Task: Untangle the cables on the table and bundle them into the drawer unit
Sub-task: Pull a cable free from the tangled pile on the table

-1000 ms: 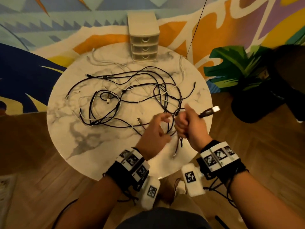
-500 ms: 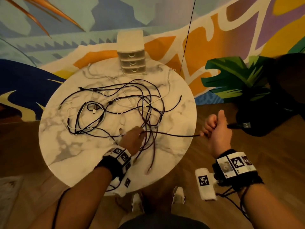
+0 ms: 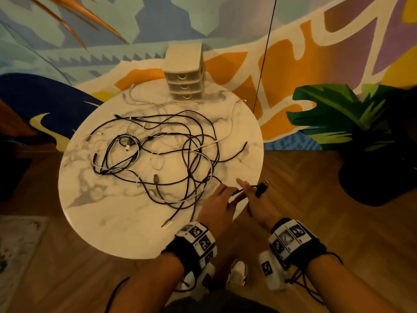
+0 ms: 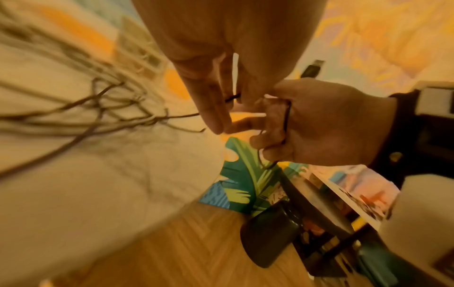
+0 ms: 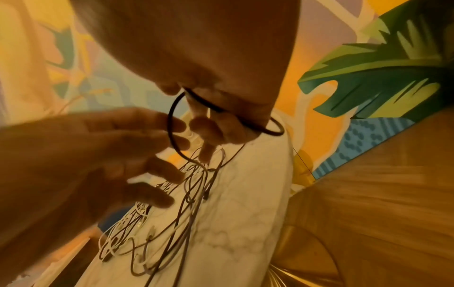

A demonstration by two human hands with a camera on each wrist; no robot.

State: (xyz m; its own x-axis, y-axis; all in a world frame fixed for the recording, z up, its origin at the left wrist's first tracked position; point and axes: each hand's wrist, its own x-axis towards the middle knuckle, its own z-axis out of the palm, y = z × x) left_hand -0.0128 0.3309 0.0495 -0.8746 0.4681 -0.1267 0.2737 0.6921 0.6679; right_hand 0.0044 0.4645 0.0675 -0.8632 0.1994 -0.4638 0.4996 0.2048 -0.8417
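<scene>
Head cam: my right hand (image 3: 259,206) grips a black cable (image 3: 246,188) at the near right edge of the marble table (image 3: 108,213), plug (image 3: 262,187) sticking out past it. My left hand (image 3: 217,206) sits just beside, fingers loose. The tangle (image 3: 158,152) covers mid-table; the drawer unit (image 3: 185,75) stands at the far edge.

Left wrist cam: cable looped round the right fingers (image 4: 275,120).

Right wrist cam: left fingers (image 5: 147,139) spread, holding nothing.
</scene>
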